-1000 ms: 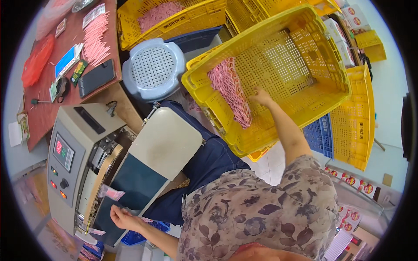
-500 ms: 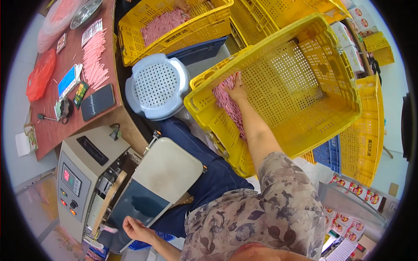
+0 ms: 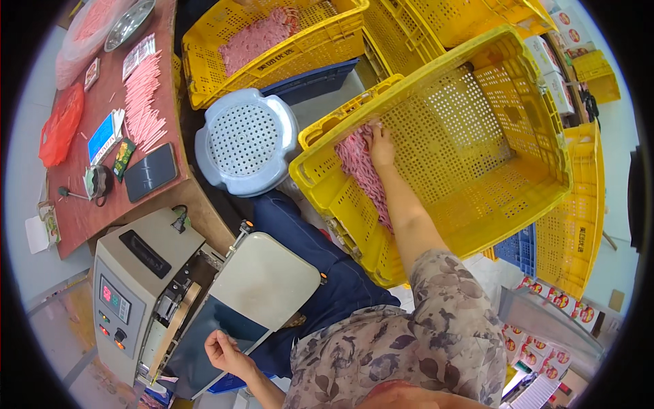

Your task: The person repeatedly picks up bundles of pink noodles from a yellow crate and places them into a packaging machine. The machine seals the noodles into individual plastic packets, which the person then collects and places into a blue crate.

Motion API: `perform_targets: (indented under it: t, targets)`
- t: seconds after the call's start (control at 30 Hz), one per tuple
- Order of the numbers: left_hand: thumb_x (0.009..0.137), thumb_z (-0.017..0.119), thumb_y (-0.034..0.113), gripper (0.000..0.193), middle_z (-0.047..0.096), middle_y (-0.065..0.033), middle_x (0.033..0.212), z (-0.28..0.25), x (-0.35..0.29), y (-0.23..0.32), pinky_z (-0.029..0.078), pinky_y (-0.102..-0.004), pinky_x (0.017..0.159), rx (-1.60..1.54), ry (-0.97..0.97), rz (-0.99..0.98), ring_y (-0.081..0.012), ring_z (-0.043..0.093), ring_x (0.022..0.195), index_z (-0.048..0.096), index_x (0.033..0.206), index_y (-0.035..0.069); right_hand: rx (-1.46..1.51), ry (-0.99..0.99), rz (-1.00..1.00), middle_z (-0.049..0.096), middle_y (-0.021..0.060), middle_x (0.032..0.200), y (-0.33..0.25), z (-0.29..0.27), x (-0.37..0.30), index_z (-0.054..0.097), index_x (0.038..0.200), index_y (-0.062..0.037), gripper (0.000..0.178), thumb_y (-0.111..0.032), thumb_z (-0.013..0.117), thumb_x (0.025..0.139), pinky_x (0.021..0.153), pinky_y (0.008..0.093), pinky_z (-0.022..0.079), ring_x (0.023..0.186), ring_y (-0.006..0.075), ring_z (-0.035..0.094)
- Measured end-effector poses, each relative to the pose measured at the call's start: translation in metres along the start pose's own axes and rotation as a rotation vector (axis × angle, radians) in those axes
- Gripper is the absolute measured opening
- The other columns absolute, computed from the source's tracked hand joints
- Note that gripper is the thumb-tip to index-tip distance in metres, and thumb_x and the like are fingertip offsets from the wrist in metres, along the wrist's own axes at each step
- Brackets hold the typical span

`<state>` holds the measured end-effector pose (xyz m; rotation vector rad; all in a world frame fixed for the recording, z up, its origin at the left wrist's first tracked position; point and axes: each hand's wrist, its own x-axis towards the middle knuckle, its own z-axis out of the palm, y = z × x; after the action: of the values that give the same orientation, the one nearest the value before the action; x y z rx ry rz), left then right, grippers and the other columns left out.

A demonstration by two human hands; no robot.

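My right hand (image 3: pixel 383 144) reaches into a large yellow perforated crate (image 3: pixel 436 170) that stands tilted. Its fingers are bent down onto a heap of thin pink sticks (image 3: pixel 361 167) along the crate's left wall, and the fingertips are partly hidden there. Over the dark belt of a beige tabletop machine (image 3: pixel 139 273) hovers my left hand (image 3: pixel 225 351), its fingers curled together with nothing seen in them. A pale rounded plate (image 3: pixel 266 269) is joined to the belt's far end. Some small pale item lies at the belt's near left end, too small to make out.
A grey-blue stool (image 3: pixel 246 140) stands between the crate and a red-brown table (image 3: pixel 102 211). That table carries loose pink sticks (image 3: pixel 144 102), a phone (image 3: pixel 151 172), a red bag (image 3: pixel 63 126) and a metal bowl (image 3: pixel 131 24). Another yellow crate (image 3: pixel 272 58) holds more pink pieces.
A pinkish-white piece on the machine beside my left hand is gone from its spot. My left hand has shifted slightly right and up. The other person's hand has left the far crate.
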<state>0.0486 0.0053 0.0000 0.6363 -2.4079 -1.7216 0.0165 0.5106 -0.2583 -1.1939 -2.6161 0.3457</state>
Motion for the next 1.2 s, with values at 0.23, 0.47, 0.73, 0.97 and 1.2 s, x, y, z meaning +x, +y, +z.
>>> perform_targets:
  t: [0.23, 0.47, 0.73, 0.97, 1.2]
  targets:
    - [0.083, 0.056, 0.003, 0.004, 0.050, 0.0000, 0.072, -0.013, -0.009, -0.016, 0.032, -0.0163, 0.050, 0.038, 0.014, 0.049, -0.0039, 0.040, 0.057, 0.054, 0.083, 0.000, 0.372, 0.058, -0.007, 0.059, 0.0193, 0.083, 0.020, -0.014, 0.029, 0.060, 0.088, -0.0059, 0.016, -0.019, 0.058, 0.079, 0.066, 0.0388, 0.046, 0.076, 0.0353, 0.057]
    - [0.067, 0.069, 0.005, 0.027, 0.052, -0.0071, 0.090, 0.072, 0.001, 0.055, 0.043, -0.0238, 0.063, 0.156, -0.465, 0.451, -0.0160, 0.050, 0.075, 0.060, 0.092, 0.004, 0.677, -0.511, -0.144, 0.059, 0.0031, 0.075, -0.005, -0.162, 0.030, 0.058, 0.084, -0.0030, 0.011, -0.014, 0.059, 0.080, 0.059, 0.0236, 0.044, 0.067, 0.0090, 0.053]
    - [0.063, 0.075, 0.012, 0.083, 0.046, -0.0138, 0.122, 0.156, -0.021, 0.084, 0.041, -0.0321, 0.090, -0.234, -1.325, 0.273, -0.0212, 0.048, 0.109, 0.029, 0.130, -0.002, 0.797, -1.144, -0.911, 0.061, 0.0033, 0.081, -0.200, -0.296, -0.067, 0.058, 0.085, -0.0035, 0.011, -0.011, 0.063, 0.079, 0.062, 0.0220, 0.046, 0.071, 0.0084, 0.056]
    - [0.065, 0.070, -0.001, 0.043, 0.061, -0.0066, 0.089, 0.080, -0.005, 0.060, 0.051, -0.0280, 0.068, -0.484, -0.995, -0.227, -0.0146, 0.060, 0.080, 0.054, 0.105, 0.000, 1.145, -1.665, -0.218, 0.060, 0.0059, 0.087, -0.285, -0.244, -0.123, 0.057, 0.093, -0.0029, 0.021, -0.019, 0.063, 0.080, 0.070, 0.0258, 0.045, 0.079, 0.0129, 0.057]
    - [0.066, 0.064, -0.009, 0.041, 0.060, -0.0106, 0.095, 0.045, 0.007, 0.064, 0.051, -0.0323, 0.074, -0.848, -0.550, -0.308, -0.0196, 0.061, 0.085, 0.053, 0.104, -0.004, 1.540, -1.773, -0.133, 0.053, 0.0104, 0.111, -0.311, -0.264, -0.151, 0.037, 0.125, -0.0056, 0.057, -0.017, 0.066, 0.077, 0.087, 0.0301, 0.040, 0.105, 0.0150, 0.048]
